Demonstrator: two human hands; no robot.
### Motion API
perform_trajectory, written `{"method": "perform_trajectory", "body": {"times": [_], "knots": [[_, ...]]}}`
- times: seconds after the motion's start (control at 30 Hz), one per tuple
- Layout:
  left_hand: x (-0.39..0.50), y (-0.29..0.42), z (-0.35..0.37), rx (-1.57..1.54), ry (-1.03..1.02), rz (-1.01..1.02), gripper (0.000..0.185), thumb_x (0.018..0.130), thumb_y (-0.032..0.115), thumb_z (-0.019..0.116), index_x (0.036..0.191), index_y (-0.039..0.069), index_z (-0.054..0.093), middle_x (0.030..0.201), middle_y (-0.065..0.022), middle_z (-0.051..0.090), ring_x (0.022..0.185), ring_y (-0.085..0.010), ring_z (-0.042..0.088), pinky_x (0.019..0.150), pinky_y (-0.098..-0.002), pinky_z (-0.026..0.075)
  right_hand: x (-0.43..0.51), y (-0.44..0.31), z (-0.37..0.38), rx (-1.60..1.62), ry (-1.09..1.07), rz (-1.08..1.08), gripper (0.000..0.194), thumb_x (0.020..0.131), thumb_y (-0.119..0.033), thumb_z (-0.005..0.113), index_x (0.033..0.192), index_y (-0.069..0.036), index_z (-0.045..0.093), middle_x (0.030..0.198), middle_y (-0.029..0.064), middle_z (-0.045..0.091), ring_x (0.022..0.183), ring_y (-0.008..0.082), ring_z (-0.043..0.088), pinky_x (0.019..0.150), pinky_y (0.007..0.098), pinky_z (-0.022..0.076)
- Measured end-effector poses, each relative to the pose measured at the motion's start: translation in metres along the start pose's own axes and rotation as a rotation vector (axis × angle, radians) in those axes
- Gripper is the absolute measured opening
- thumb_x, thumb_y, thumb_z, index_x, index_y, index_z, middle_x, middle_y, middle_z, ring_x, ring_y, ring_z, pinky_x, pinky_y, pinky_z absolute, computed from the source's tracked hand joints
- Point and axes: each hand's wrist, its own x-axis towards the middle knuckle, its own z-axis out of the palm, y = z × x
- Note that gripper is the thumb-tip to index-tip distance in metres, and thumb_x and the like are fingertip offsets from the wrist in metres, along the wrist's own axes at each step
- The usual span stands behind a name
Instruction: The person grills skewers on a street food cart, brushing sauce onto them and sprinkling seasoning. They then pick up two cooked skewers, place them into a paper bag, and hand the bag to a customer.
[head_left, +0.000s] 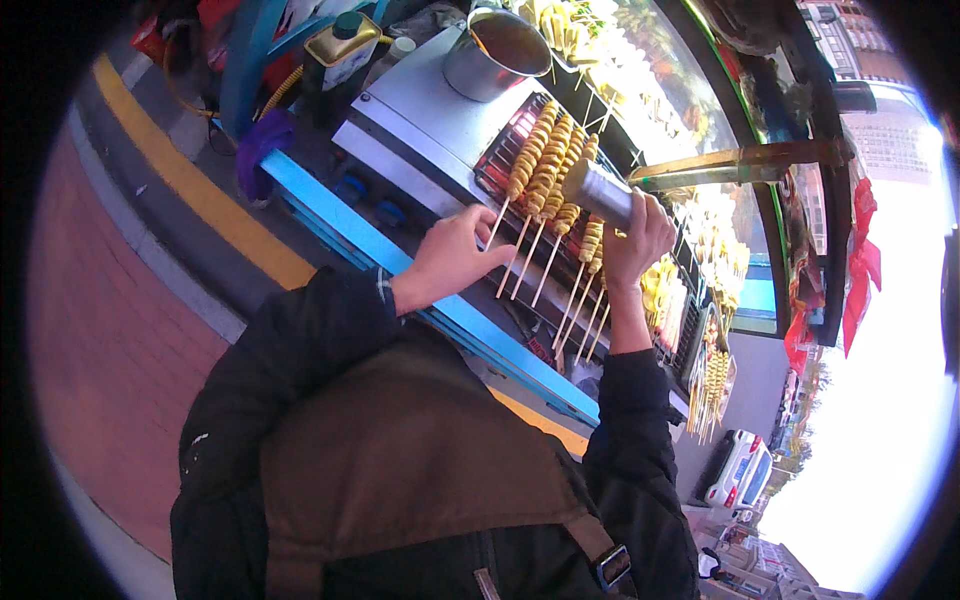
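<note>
Several skewers of spiral-cut food, likely potato (533, 150), lie side by side over a glowing grill (491, 166). Their bare wooden sticks hang out over the grill's front edge. My left hand (457, 251) pinches the stick of the leftmost skewer between thumb and fingers. In my right hand (637, 236) is a cylindrical metal shaker (600, 196), tipped on its side above the middle skewers, its wide end towards the left. It hides part of the spirals beneath it. Pale flat pieces on sticks (660, 289) rest on the grill to the right of my right wrist.
A metal pot of brown sauce (495, 60) with a utensil in it stands on the grill's left top. Behind, a glass case (697, 90) holds more skewers. A wooden bar (735, 161) juts out near my right hand. A blue rail (345, 225) runs in front, a tray of skewers (709, 382) at right.
</note>
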Motion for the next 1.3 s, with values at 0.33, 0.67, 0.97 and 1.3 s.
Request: {"method": "perform_trajectory", "body": {"times": [0.33,0.67,0.97,1.3], "knots": [[0.016,0.031,0.041,0.841,-0.045,0.59,0.008,0.079,0.016,0.072,0.077,0.009,0.073,0.072,-0.0117,0.072,0.07,-0.0298,0.075,0.061,-0.0431,0.059,0.018,0.036,0.029,-0.126,-0.018,0.077,0.064,0.067,-0.009,0.079,0.129,-0.016,0.065,0.121,0.0045,0.064,0.118,0.0266,0.06,0.103,0.0471,0.0399],[0.023,0.033,0.059,0.934,-0.011,0.539,0.011,0.077,0.014,0.069,0.074,0.01,0.078,0.073,-0.0117,0.074,0.072,-0.0285,0.077,0.06,-0.0407,0.06,0.023,0.044,0.041,-0.182,-0.013,0.183,0.056,0.071,-0.011,0.079,0.125,-0.018,0.067,0.123,0.0035,0.065,0.121,0.0255,0.059,0.109,0.0498,0.0372],[0.028,0.036,0.063,0.89,-0.108,0.436,0.014,0.078,0.018,0.069,0.075,0.01,0.079,0.074,-0.0124,0.075,0.073,-0.0292,0.077,0.063,-0.042,0.061,0.032,0.05,0.058,-0.134,-0.018,0.149,0.052,0.074,-0.01,0.076,0.125,-0.018,0.067,0.123,0.0038,0.066,0.118,0.0278,0.061,0.106,0.0499,0.0394],[0.029,0.031,0.062,0.966,-0.113,0.436,0.014,0.08,0.017,0.068,0.078,0.011,0.081,0.078,-0.0129,0.076,0.077,-0.028,0.078,0.064,-0.041,0.061,0.012,0.054,0.054,-0.153,-0.011,0.144,0.057,0.071,-0.008,0.076,0.127,-0.018,0.067,0.122,0.0045,0.065,0.117,0.0282,0.06,0.104,0.0486,0.0391]]}}
